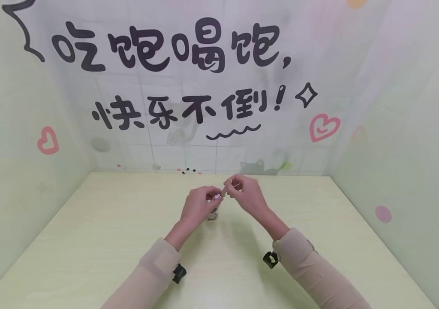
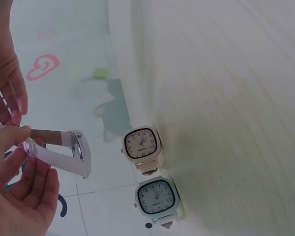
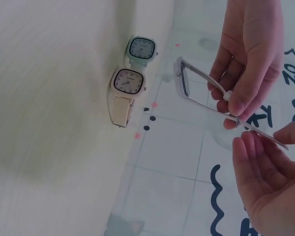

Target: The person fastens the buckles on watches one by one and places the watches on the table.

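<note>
A white wristwatch (image 2: 64,160) hangs from both hands, its case lower than the strap ends and its strap bent into a loop. My left hand (image 1: 200,204) pinches the strap near the small buckle (image 3: 228,96), between thumb and fingers. With thumb and fingertips, my right hand (image 1: 247,193) pinches the far end of the strap (image 3: 265,135). In the head view the fingers hide most of the watch. Both wrist views show a cream watch (image 2: 141,142) and a mint-green watch (image 2: 157,196) standing side by side on the table, dials outward.
The pale wooden table (image 1: 88,240) runs back to a printed white cloth wall (image 1: 188,150) with black lettering. Similar cloth walls enclose the left and right sides. A small black device (image 1: 179,273) sits at the left cuff, another (image 1: 270,259) at the right cuff.
</note>
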Motion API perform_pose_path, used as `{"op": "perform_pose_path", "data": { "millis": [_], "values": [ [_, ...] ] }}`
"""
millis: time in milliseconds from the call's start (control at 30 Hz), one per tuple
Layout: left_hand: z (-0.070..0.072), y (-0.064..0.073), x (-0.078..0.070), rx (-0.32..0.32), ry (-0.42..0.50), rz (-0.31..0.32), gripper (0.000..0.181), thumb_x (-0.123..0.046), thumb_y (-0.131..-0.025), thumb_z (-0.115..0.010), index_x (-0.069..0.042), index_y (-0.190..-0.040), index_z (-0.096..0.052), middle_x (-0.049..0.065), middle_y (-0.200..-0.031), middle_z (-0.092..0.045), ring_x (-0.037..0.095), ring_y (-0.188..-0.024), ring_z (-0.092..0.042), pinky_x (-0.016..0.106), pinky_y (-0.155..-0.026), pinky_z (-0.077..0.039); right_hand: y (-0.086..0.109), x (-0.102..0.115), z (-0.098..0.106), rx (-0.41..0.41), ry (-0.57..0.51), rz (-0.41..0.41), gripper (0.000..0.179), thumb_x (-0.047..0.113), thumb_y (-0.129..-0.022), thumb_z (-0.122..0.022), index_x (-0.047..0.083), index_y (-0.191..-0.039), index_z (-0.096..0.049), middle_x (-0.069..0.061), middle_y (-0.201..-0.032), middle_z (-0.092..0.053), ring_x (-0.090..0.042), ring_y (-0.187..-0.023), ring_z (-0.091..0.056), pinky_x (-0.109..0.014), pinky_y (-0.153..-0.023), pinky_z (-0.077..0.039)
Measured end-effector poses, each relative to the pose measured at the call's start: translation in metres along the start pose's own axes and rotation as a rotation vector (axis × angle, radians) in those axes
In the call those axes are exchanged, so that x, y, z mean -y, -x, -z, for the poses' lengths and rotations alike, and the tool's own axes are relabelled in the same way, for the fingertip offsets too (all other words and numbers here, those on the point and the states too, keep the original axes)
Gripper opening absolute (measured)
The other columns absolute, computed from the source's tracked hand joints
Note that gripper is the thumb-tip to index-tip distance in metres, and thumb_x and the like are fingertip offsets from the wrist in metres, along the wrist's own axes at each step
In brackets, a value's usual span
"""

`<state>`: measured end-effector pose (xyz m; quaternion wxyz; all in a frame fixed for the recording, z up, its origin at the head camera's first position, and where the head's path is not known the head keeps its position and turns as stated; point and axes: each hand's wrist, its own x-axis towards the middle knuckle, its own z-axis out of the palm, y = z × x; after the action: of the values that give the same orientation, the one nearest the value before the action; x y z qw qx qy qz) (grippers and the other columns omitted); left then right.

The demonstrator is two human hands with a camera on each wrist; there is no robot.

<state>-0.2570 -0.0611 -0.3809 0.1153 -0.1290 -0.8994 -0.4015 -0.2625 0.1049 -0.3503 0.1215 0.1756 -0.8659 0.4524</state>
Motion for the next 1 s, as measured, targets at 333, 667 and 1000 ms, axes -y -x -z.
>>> {"op": "perform_pose_path", "data": {
  "millis": [333, 667, 1000],
  "values": [
    [-0.0001, -0.0005, 0.0005, 0.004, 0.027, 0.018, 0.021, -0.019, -0.091, -0.073, -0.014, -0.112, -0.075, 0.001, -0.092, -0.074, 0.015, -0.084, -0.067, 0.029, -0.072, -0.056, 0.0019, -0.0033, -0.0036, 0.002, -0.115, -0.047, 0.017, 0.007, -0.098, -0.059, 0.001, -0.091, -0.072, -0.015, -0.092, -0.075, -0.018, -0.077, -0.072, -0.028, -0.073, -0.063],
    [0.0033, -0.0073, 0.0054, 0.071, 0.421, 0.119, 0.021, -0.011, -0.092, -0.069, -0.004, -0.112, -0.07, 0.014, -0.105, -0.075, 0.021, -0.094, -0.072, 0.035, -0.087, -0.059, 0.0019, -0.0063, -0.0034, -0.025, -0.215, -0.068, 0.015, 0.005, -0.098, -0.059, -0.004, -0.098, -0.072, -0.02, -0.095, -0.075, -0.022, -0.083, -0.074, -0.028, -0.075, -0.062],
    [0.0022, -0.0068, 0.0056, 0.021, 0.458, 0.181, 0.016, -0.015, -0.093, -0.068, -0.005, -0.105, -0.071, 0.012, -0.099, -0.075, 0.013, -0.085, -0.068, 0.027, -0.081, -0.054, 0.0014, -0.0053, -0.007, 0.005, -0.189, -0.052, 0.015, 0.007, -0.098, -0.06, -0.003, -0.1, -0.072, -0.018, -0.096, -0.075, -0.025, -0.086, -0.075, -0.028, -0.077, -0.062]
  ]
}}
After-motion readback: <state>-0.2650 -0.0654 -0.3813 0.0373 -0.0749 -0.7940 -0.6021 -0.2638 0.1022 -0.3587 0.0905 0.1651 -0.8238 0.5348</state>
